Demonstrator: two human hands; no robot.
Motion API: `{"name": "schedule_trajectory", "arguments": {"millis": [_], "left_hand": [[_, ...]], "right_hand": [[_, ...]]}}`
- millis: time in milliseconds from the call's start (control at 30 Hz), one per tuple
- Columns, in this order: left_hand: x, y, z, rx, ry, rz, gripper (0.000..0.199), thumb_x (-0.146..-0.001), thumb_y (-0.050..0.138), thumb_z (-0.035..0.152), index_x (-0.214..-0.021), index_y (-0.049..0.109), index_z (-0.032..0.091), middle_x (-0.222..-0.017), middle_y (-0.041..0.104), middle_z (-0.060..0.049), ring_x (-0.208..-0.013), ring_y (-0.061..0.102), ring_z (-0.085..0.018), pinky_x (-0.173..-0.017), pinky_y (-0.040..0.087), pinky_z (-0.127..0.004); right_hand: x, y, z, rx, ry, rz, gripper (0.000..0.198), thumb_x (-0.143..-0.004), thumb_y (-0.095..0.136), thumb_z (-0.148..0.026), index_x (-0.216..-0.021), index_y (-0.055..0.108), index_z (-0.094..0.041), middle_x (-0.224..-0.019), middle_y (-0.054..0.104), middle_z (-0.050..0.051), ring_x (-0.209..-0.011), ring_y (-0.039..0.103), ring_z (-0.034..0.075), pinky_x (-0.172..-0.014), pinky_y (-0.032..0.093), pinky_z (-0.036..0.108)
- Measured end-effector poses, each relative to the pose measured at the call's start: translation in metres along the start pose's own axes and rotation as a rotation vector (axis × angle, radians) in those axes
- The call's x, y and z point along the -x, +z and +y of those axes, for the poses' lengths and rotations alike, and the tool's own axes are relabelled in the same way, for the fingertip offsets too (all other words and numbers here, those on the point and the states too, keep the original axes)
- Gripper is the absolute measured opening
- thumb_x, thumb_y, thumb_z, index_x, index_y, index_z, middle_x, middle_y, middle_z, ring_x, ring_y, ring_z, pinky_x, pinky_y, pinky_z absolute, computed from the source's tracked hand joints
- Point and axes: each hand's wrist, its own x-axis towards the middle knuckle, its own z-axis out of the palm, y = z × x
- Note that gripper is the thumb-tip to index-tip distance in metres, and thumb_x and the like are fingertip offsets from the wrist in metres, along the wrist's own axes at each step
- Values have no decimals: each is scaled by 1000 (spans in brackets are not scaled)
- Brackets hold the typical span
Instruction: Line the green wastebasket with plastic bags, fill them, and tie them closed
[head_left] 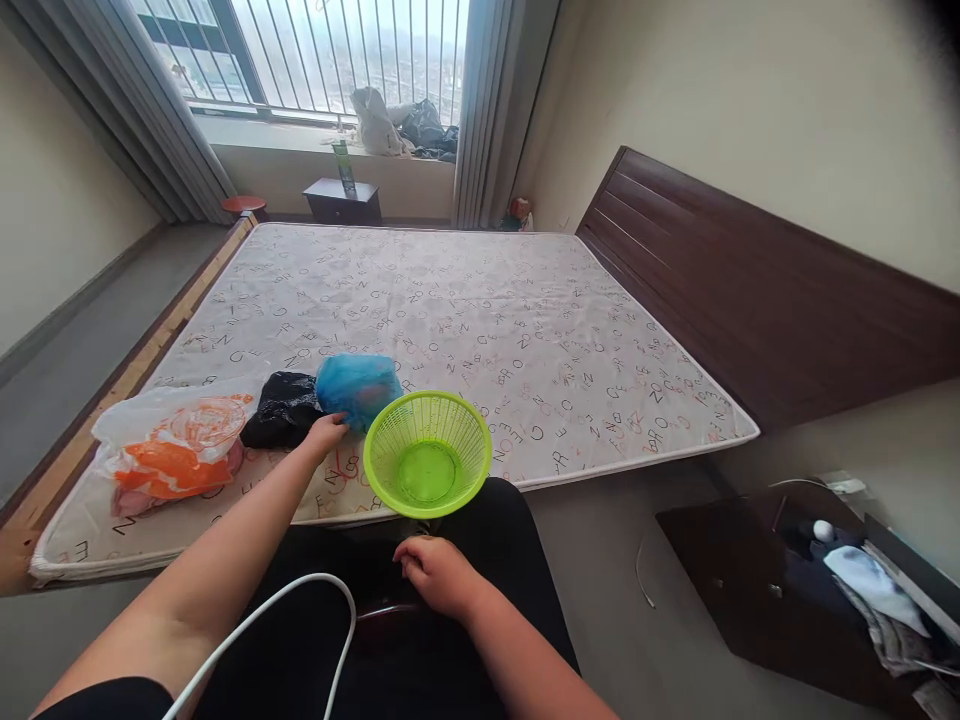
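Note:
My left hand [328, 434] reaches over the near edge of the mattress. Its fingers are stretched out at the lower left side of a blue plastic bag [360, 388], beside a crumpled black plastic bag [281, 408]. Nothing shows held in them, though the fingertips are partly hidden. My right hand [436, 574] rests low over my lap with curled fingers, and I see nothing in it. Just above that hand stands a green plastic basket [427, 472] with slotted sides, no contents visible, at the mattress edge by my knees.
A white and orange plastic bag [176, 450] lies on the left of the letter-patterned mattress [450, 300]. A white cable [330, 578] loops across my lap. The dark headboard [750, 290] rises at right, with a brown nightstand [739, 570] nearer me. A small dark cabinet [341, 205] stands beyond the bed.

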Motion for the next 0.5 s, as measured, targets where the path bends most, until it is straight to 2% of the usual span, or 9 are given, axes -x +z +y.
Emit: {"name": "schedule_trajectory", "arguments": {"millis": [100,167,233,300,400,500], "left_hand": [[-2,-19,16,181,-8,103,42,-69,79,24,-108,73,7,-70,66,-2,-70,63,-17,-72,51,-30],[4,-39,35,491,9,190,41,-70,80,26,-107,72,11,-66,62,2,-58,54,-10,-58,45,-22],[19,-65,59,823,52,239,34,-69,82,23,-100,71,13,-66,60,3,-53,49,-7,-49,37,-17],[45,-93,83,999,128,234,28,-71,81,18,-96,69,13,-69,62,2,-56,53,-7,-48,38,-16],[97,-125,109,1052,217,247,23,-74,79,16,-95,70,14,-73,66,0,-61,58,-9,-52,45,-18],[154,-135,119,945,204,171,26,-68,84,21,-90,71,16,-70,63,1,-56,55,-8,-47,42,-17]], "right_hand": [[-3,-2,2,-28,-1,13,26,-93,54,-17,-108,74,-24,-87,74,0,-84,70,16,-78,52,24],[-5,-1,2,-22,-18,0,26,-93,53,-16,-107,74,-24,-86,74,0,-84,69,17,-78,52,25],[-7,1,0,-9,-47,-23,26,-93,53,-15,-107,74,-24,-85,73,0,-84,69,17,-78,52,25],[-10,2,-6,3,-99,-39,26,-93,53,-14,-107,73,-24,-87,73,0,-85,69,17,-80,53,26],[-17,2,-30,-15,-238,26,27,-95,53,-15,-111,72,-24,-102,73,3,-97,69,18,-91,54,30],[-32,-1,-74,-87,-364,268,38,-95,58,-23,-133,60,-25,-133,63,9,-126,58,22,-109,47,40]]}}
